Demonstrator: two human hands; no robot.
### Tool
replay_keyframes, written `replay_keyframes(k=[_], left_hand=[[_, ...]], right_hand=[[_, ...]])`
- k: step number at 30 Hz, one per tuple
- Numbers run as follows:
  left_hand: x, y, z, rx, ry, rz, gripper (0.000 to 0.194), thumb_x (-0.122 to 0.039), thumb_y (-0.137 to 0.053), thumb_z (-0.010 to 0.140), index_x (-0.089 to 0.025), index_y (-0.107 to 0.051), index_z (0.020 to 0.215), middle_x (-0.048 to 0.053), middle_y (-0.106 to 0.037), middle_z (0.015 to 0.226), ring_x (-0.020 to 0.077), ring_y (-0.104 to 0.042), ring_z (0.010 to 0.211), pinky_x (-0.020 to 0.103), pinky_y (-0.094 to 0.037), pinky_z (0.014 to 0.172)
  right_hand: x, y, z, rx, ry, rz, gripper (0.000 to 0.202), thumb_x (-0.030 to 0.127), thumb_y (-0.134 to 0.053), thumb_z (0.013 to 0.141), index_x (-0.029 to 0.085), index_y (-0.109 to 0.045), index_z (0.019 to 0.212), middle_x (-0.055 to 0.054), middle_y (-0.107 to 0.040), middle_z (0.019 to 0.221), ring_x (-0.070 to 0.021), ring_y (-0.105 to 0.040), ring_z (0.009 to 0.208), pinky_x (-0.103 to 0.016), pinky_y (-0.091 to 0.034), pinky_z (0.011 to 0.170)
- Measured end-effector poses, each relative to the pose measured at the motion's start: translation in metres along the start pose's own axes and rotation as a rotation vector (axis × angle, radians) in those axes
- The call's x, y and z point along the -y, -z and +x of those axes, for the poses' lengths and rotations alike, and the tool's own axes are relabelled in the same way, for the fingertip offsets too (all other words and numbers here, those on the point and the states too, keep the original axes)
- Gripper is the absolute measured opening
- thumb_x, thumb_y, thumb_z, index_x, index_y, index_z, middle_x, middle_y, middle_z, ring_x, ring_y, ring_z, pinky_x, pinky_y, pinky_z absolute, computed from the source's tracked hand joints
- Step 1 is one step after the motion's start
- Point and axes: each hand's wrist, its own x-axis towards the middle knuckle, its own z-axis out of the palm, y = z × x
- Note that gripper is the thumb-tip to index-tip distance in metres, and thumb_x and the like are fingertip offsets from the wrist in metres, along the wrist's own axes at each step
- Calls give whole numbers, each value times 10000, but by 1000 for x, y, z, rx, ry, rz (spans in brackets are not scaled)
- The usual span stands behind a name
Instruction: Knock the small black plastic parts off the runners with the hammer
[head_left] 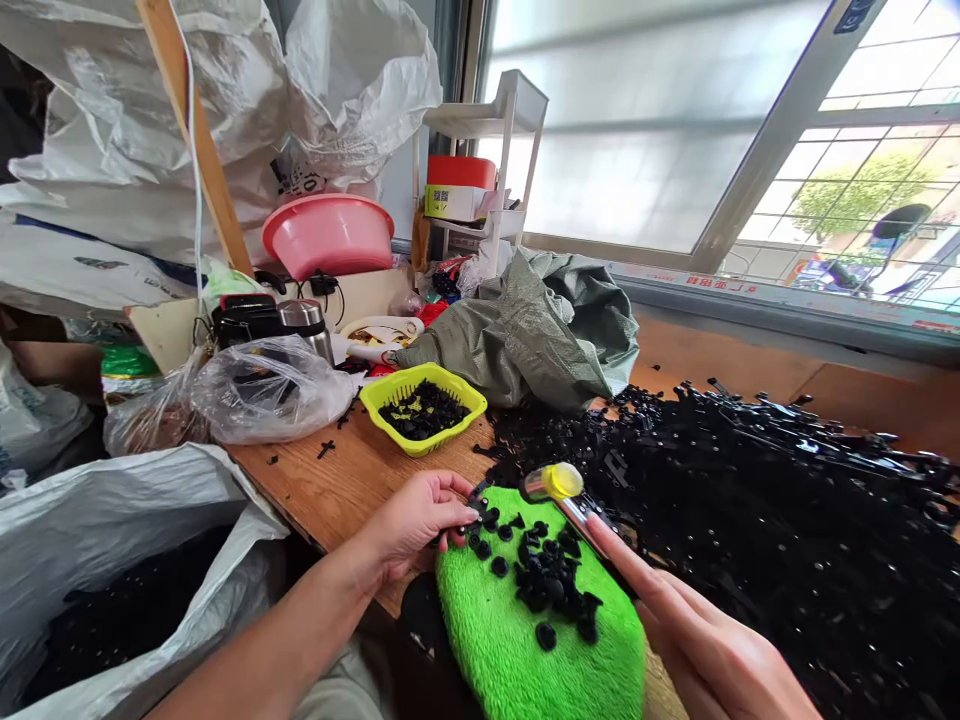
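My left hand [411,528] is closed at the left edge of a bright green plush pad [499,640], pinching a small black plastic part [477,508] between thumb and fingers. In my right hand [701,625] is a small hammer [564,482] with a yellow face and a metal shaft, its head above the pad's far edge. The index finger lies stretched along the shaft. Loose black suction-cup-like pieces [546,580] are heaped on the pad between both hands. Some of the held part is hidden by my left fingers.
A large pile of glossy black parts [757,510] covers the table's right side. Ahead stands a yellow-green basket [369,402] with black bits inside. A grey-green woven sack [525,330] lies behind it. At left are a clear plastic bag [274,390] and an open white sack [161,480].
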Motion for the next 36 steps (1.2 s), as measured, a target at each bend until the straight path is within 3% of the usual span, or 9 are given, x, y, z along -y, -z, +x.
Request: replay_keyframes(k=[5, 10, 14, 19, 22, 24, 27, 31, 36], left_hand=[[-5, 0, 0, -13, 17, 53, 302, -188, -648, 579, -109, -501, 832, -36, -508, 519, 59, -442, 410, 127, -251, 344], [-6, 1, 1, -5, 11, 44, 324, -205, -658, 541, -112, -516, 816, -47, -490, 502, 64, -447, 402, 137, -252, 339], [-5, 0, 1, -2, 18, 50, 326, -213, -655, 533, -106, -529, 815, -38, -497, 507, 62, -445, 402, 135, -247, 337], [-4, 0, 2, -3, 24, 33, 340, -224, -674, 529, -103, -542, 819, -21, -521, 539, 60, -449, 412, 136, -237, 343], [-3, 1, 2, -8, 27, 40, 338, -225, -684, 532, -102, -546, 815, -22, -520, 528, 64, -452, 415, 139, -234, 347], [-2, 2, 3, -16, 37, 31, 339, -220, -688, 531, -103, -541, 813, -30, -509, 514, 67, -450, 413, 141, -237, 347], [0, 3, 4, -12, 41, 19, 343, -217, -692, 537, -103, -536, 821, -27, -517, 524, 67, -451, 416, 140, -243, 350], [3, 3, 4, -2, 25, -8, 364, -224, -722, 521, -97, -538, 808, -12, -536, 544, 64, -454, 419, 142, -239, 357], [6, 2, 0, -27, 32, -123, 371, -227, -727, 517, -99, -532, 806, -5, -543, 554, 62, -460, 428, 137, -255, 359]], right_hand=[[-4, -17, 12, 152, -16, -49, 500, 162, -221, 898, 303, -237, 1377, -40, -594, 850, -189, -615, 773, -260, -515, 693], [-6, -16, 11, 58, -8, -30, 478, 221, -228, 930, 250, -170, 1403, -64, -564, 901, -205, -574, 911, -243, -499, 719], [-2, -18, 15, 190, -5, -106, 511, 142, -156, 904, 296, -206, 1390, -50, -581, 841, -207, -608, 824, -280, -511, 690], [-3, -24, 14, 69, 3, -118, 516, 155, -188, 901, 252, -148, 1405, -72, -580, 994, -210, -570, 940, -255, -507, 700], [-4, -25, 12, 157, -1, -197, 593, 73, -168, 846, 295, -175, 1395, -44, -608, 938, -199, -602, 862, -277, -512, 696], [-3, -25, 12, 141, -19, -189, 580, 87, -181, 854, 298, -178, 1394, -35, -615, 894, -195, -616, 795, -266, -516, 662], [-1, -25, 13, 110, -22, -175, 565, 110, -178, 868, 274, -121, 1405, -45, -609, 971, -205, -600, 875, -268, -521, 664], [0, -27, 14, 190, -22, -250, 608, 70, -132, 841, 313, -132, 1397, -47, -615, 1008, -227, -596, 905, -332, -539, 657], [-8, -26, 5, 146, -27, -114, 514, 146, -161, 906, 292, -147, 1399, -32, -492, 1225, -194, -482, 1085, -311, -469, 841]])
